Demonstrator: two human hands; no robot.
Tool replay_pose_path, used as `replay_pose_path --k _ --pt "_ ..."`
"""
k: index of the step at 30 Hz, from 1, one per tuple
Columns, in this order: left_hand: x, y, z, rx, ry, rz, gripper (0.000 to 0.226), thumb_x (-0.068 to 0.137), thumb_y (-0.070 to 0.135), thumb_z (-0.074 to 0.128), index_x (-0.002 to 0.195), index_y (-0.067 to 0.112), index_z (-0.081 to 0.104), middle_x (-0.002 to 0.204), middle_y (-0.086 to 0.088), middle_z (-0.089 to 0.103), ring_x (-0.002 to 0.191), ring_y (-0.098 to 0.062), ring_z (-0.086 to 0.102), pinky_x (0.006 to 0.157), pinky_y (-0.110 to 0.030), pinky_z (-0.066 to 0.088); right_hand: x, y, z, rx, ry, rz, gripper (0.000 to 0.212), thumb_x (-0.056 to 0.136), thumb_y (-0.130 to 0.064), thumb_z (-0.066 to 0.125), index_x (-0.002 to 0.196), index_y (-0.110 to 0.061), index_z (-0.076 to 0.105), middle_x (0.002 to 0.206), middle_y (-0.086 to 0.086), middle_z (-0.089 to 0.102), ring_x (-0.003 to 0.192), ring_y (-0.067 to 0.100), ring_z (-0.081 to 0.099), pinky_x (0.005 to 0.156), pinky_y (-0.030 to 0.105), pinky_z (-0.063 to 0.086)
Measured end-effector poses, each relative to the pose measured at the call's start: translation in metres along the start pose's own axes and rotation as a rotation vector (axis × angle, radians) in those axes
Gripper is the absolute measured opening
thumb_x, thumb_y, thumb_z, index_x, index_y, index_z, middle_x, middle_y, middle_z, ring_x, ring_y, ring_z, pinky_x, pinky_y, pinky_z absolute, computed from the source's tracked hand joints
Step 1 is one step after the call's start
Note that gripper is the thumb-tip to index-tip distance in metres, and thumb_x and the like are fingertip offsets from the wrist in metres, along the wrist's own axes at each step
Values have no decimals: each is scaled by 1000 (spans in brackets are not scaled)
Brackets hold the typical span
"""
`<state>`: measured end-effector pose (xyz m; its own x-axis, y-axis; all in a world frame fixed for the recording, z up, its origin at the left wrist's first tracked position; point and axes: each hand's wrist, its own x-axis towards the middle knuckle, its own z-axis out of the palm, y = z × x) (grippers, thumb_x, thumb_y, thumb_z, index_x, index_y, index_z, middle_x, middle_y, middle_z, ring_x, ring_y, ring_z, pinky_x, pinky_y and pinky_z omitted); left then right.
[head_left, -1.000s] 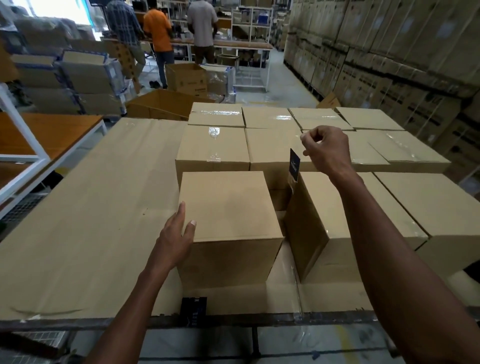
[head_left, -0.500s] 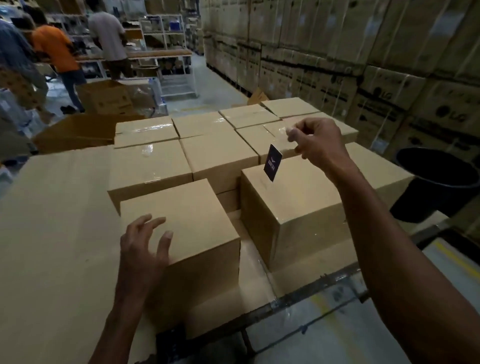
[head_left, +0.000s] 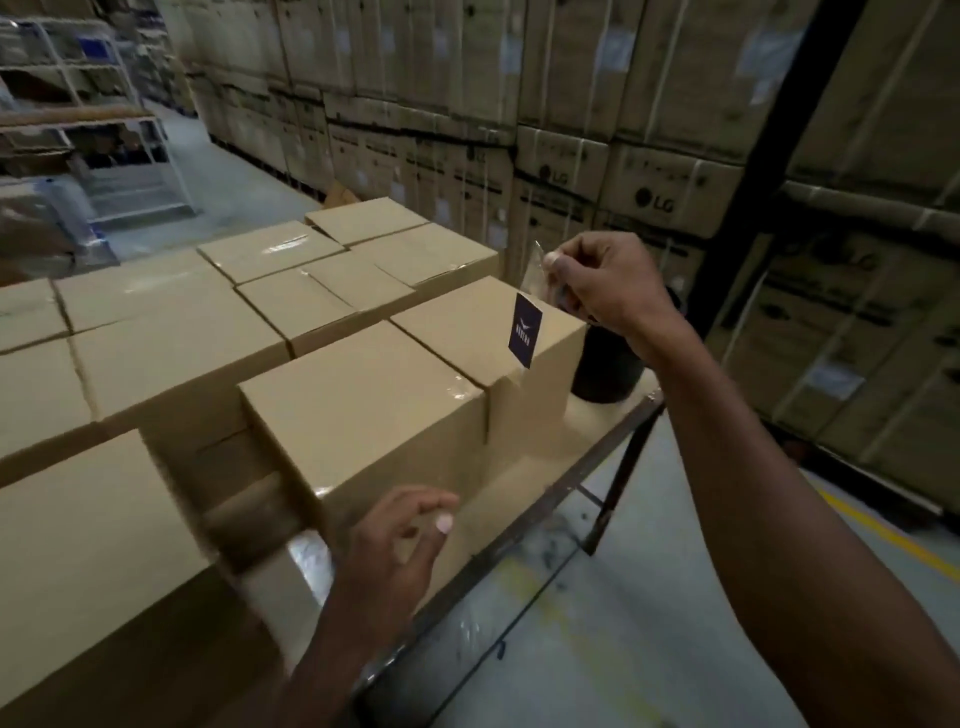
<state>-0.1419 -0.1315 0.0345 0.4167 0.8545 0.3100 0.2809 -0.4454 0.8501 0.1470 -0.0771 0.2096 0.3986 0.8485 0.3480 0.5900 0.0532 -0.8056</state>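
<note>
- Pinching a clear strip (head_left: 534, 270) between thumb and fingertips, the right hand (head_left: 605, 283) was raised above the far right corner of a taped cardboard box (head_left: 363, 415).
- A dark blue label (head_left: 525, 336) hung from that strip, just over the box's right top edge; whether it touched the cardboard could not be told.
- The left hand (head_left: 400, 540) held nothing, its fingers loosely curled in front of the box's near side.
- A black bin (head_left: 602, 374) stood just beyond the box.
</note>
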Motion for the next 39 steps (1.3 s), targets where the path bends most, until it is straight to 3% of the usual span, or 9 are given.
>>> replay_pose_path --k 3,6,10,18,23,28,32,37,39 --pt "31 15 53 -59 -17 15 18 97 38 61 109 33 73 113 18 69 109 -7 67 84 -23 57 22 34 -39 -58 24 10 18 101 -25 66 92 -12 74 87 3 75 68 7 67 57 18 50" --pt "59 25 92 -107 -39 -37 18 100 23 63 110 35 72 113 20 70 108 -4 67 86 -26 58 41 66 -69 -93 58 32 16 101 -29 65 91 -19 73 91 0 74 75 9 69 65 24 54" --pt "101 33 132 -185 -51 -119 22 100 28 62 109 45 72 111 24 72 108 1 67 90 -29 57 65 103 -96 -84 111 45 16 101 -27 65 92 -15 73 87 -2 75 65 1 66 57 12 49" --pt "229 31 201 -292 -54 -79 20 101 17 62 112 29 74 106 12 77 106 -11 71 93 -34 57 142 169 -121 -55 159 32 16 101 -25 66 91 -16 74 84 -2 75 70 6 69 64 20 56" --pt "330 33 244 -280 -34 -20 19 102 22 62 116 27 73 106 13 76 104 -9 71 88 -27 57 211 198 -132 -72 146 33 18 100 -26 66 85 -18 74 83 -2 76 66 3 65 60 17 49" --pt "429 34 286 -218 36 -17 18 99 24 67 115 24 74 102 15 75 95 1 70 80 -14 54 262 244 -124 -111 90 79 18 98 -25 68 84 -16 75 79 2 75 64 9 64 64 39 57" --pt "480 16 307 -108 -15 -96 36 100 9 57 128 28 69 115 14 71 98 5 64 81 -3 45 288 280 -120 -115 -42 154 17 101 -26 66 88 -17 74 79 -4 75 65 6 65 63 29 53" --pt "511 -8 320 10 -132 -189 49 98 10 58 141 33 59 131 10 66 101 -6 66 99 -35 54 316 303 -129 -68 -189 155 17 103 -24 63 94 -12 71 88 1 78 72 11 65 70 34 53" --pt "512 -10 323 23 -169 -217 48 100 15 59 144 31 56 136 8 63 106 -9 65 99 -36 54 323 312 -132 -65 -230 148 18 104 -22 62 93 -11 71 87 -1 78 71 10 64 70 31 52"
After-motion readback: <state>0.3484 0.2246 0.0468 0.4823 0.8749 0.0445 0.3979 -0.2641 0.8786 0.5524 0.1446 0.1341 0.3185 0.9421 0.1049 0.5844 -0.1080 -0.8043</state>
